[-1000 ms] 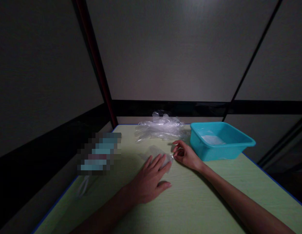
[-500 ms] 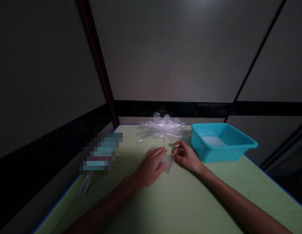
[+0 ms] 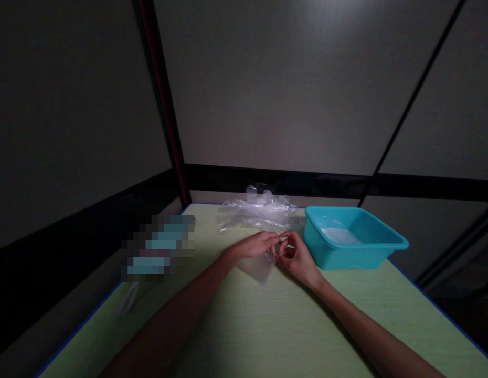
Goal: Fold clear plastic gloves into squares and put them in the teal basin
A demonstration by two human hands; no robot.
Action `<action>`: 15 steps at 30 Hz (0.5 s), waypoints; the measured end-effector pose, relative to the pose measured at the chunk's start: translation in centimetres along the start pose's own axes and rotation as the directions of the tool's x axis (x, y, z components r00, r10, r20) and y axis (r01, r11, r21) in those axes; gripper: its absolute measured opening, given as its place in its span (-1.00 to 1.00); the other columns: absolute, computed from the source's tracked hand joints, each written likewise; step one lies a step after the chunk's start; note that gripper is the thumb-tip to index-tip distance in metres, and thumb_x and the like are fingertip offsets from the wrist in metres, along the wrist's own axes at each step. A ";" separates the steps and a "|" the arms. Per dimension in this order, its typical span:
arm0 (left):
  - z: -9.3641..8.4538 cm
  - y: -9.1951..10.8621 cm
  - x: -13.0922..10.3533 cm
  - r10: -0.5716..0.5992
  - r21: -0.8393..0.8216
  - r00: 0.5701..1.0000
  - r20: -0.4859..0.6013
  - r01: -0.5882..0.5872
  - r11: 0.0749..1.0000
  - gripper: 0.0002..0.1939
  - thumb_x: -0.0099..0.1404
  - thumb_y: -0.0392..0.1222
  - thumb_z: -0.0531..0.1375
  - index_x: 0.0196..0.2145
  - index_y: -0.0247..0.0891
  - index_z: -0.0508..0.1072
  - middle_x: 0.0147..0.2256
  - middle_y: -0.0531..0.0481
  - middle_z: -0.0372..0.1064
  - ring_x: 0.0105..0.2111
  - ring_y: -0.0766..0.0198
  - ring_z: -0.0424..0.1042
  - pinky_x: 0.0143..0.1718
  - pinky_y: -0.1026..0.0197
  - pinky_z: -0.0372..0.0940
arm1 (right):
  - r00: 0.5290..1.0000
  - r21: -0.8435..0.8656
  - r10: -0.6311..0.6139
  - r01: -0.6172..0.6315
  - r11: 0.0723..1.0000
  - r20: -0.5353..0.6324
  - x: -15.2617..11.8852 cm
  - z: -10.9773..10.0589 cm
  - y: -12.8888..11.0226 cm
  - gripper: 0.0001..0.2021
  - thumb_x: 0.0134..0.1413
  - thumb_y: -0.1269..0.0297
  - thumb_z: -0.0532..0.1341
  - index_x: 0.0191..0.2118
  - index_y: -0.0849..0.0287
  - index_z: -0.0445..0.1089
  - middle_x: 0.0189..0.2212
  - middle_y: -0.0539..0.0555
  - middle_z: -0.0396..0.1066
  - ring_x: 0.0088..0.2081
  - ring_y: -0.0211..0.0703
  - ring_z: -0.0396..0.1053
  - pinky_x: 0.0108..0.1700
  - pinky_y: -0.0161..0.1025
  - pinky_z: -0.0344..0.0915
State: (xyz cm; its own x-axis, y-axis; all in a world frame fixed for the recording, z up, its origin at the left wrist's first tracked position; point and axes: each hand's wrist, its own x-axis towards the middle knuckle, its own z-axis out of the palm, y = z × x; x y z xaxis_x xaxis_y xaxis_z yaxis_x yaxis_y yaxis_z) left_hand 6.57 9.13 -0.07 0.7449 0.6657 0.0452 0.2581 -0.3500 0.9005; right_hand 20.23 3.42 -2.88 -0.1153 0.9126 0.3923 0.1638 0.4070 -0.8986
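Observation:
A small translucent plastic bag (image 3: 260, 269) lies on the green table, partly under my left hand. My left hand (image 3: 260, 244) is at its upper edge, with the fingers bent and the fingertips meeting those of my right hand. Curled in a pinch, my right hand (image 3: 297, 258) is at the bag's right corner. Both hands seem to grip the bag's edge, though the fingertips are dim and small. Behind them lies a heap of clear plastic (image 3: 260, 211), crumpled and shiny.
A turquoise basin (image 3: 352, 256) stands at the right of the table, with something whitish inside. On the left edge of the green table (image 3: 244, 336) lies a pixelated object (image 3: 159, 249) with a white loop. A wall rises behind.
My left hand has moved right and up from lying flat over the bag, and its fingers now meet my right hand's. More of the bag shows. The view has shifted slightly.

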 end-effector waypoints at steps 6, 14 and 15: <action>-0.1 0.2 0.1 0.001 -0.020 0.998 0.058 0.001 1.000 -0.80 0.26 -0.25 -0.06 -0.44 -0.33 0.29 -0.65 0.11 0.24 -0.57 0.41 0.28 -0.46 0.36 0.14 | 1.000 -0.008 0.000 0.000 1.000 -0.015 0.2 -0.2 0.4 -0.65 -0.23 0.47 0.15 -0.25 0.12 0.07 -0.57 -0.16 0.14 -0.55 -0.35 0.21 -0.48 -0.36 0.25; -0.8 0.6 -0.9 -0.075 -0.029 0.983 0.167 0.081 0.996 -0.87 0.09 -0.33 0.10 -0.33 -0.35 0.30 -0.60 0.10 0.32 -0.57 0.37 0.32 -0.49 0.35 0.17 | 0.997 -0.126 -0.055 0.060 0.990 0.046 0.0 -0.6 0.0 -0.70 -0.14 0.44 0.07 -0.22 0.13 0.00 -0.54 -0.13 0.15 -0.56 -0.34 0.22 -0.53 -0.38 0.21; -0.9 0.5 -1.0 -0.084 -0.023 0.983 0.163 0.089 0.996 -0.83 0.06 -0.34 0.13 -0.32 -0.36 0.30 -0.60 0.10 0.33 -0.57 0.37 0.32 -0.51 0.35 0.17 | 0.994 -0.156 -0.078 0.088 0.984 0.071 -0.1 -0.9 -0.2 -0.73 -0.12 0.45 0.05 -0.22 0.14 0.01 -0.54 -0.11 0.16 -0.55 -0.34 0.23 -0.52 -0.38 0.21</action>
State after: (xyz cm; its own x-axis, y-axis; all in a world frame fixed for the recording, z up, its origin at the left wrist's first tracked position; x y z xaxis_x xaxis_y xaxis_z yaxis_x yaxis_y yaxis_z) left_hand 5.43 8.92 0.71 0.8109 0.5762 -0.1023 0.3095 -0.2739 0.9106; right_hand 21.13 3.27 -2.53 -0.1968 0.8731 0.4460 0.3042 0.4868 -0.8188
